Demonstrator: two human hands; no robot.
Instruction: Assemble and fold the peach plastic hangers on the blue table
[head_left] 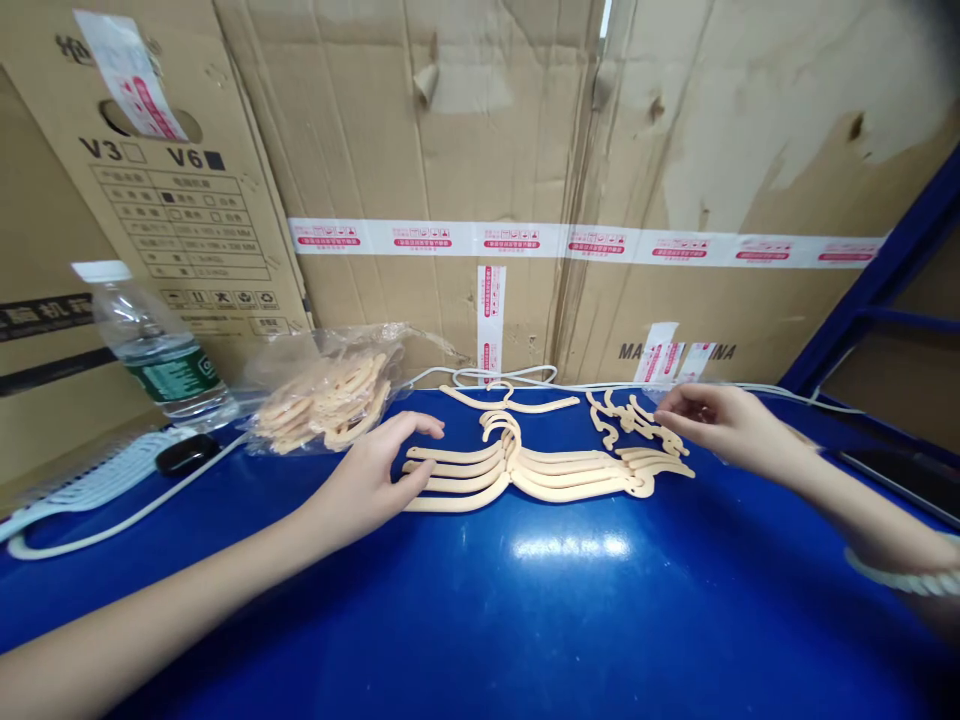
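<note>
Several cream plastic hangers (540, 470) lie stacked flat on the blue table (525, 610). My left hand (375, 475) rests on the stack's left ends, fingers spread and slightly curved, holding nothing. My right hand (724, 425) hovers at the stack's right end, fingers loosely extended over a small pile of loose hanger pieces (626, 418). One single hanger (510, 402) lies apart behind the stack.
A clear bag of more hangers (326, 400) sits at the left. A water bottle (154, 345), a white fan-like object (97, 480) and a white cable (517, 376) lie along the back. Cardboard boxes (480, 180) wall off the rear. A blue frame (885, 270) stands right.
</note>
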